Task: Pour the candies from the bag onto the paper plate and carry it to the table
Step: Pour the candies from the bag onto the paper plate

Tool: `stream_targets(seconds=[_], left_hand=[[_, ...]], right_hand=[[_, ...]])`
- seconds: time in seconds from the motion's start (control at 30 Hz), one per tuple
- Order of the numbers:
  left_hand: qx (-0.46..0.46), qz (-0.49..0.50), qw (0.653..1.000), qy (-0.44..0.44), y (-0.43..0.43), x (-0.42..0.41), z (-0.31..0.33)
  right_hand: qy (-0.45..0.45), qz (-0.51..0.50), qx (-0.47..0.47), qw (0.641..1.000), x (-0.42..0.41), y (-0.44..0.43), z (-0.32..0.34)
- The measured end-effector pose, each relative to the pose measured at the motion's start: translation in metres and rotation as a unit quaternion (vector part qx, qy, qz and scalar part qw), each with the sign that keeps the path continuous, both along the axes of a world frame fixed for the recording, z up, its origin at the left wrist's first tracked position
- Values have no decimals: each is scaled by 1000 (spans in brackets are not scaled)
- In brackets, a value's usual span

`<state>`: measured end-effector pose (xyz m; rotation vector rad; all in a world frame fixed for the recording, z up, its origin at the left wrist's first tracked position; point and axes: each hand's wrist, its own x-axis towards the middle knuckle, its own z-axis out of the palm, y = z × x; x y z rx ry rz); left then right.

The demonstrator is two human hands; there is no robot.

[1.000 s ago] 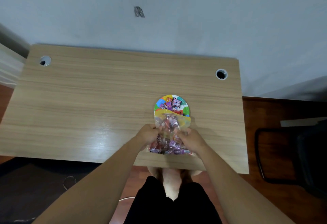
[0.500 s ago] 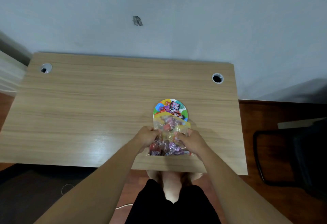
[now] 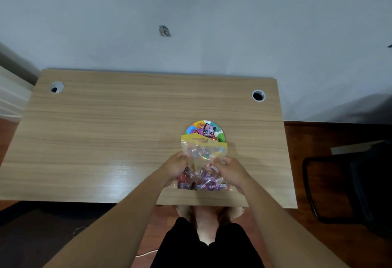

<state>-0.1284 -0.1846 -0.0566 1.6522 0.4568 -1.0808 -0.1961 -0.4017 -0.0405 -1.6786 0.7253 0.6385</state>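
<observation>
A: Status on the pour?

B: Partway, by my reading. A few wrapped candies [image 3: 206, 129] lie on the paper plate [image 3: 220, 136]. Most of the load sits in the near end of the bag [image 3: 202, 161], bunched by the person's wrists.

A: Where is the bag relative to the plate?

B: Clear zip bag, yellow strip at the mouth. The mouth overlaps the near rim of the plate; the closed bottom is toward the person. Whether the mouth rests on the plate or hangs just over it, I cannot tell.

A: Hands?

B: Left hand [image 3: 175, 167] closed on the bag's left side, right hand [image 3: 232, 171] closed on its right side, both gripping at about mid-length. Neither touches the plate.

A: Plate location?

B: On the wooden desk [image 3: 127, 130], right of centre, near the front edge. Desk stands against the wall [image 3: 212, 24]; a dark chair [image 3: 350, 183] is off to the right.

A: What remains?

B: Judging from this: raise the bottom end so the rest slides out, set the bag aside, then lift the plate and carry it. Carrying not yet begun. Whether this desk is the target table, I cannot say.
</observation>
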Motion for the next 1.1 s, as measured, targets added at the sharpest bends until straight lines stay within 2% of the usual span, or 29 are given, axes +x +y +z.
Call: stream_targets(seconds=[0.37,0.47,0.77,0.87,1.1], left_hand=[[-42,-1,999,13,0,-1,6],[-77,1,996,48,4,1,1],[-174,-61,980,79,17,2,-4],[-133,-61,988,56,21,1,-8],[-85,-44,995,27,19,-3,-13]], right_hand=[[18,-15,22,999,-5,4,-5],[21,-14,21,999,-3,4,-11],[19,1,8,1000,0,3,-17],[24,16,32,999,-1,4,-12],[31,13,15,999,-4,7,-15]])
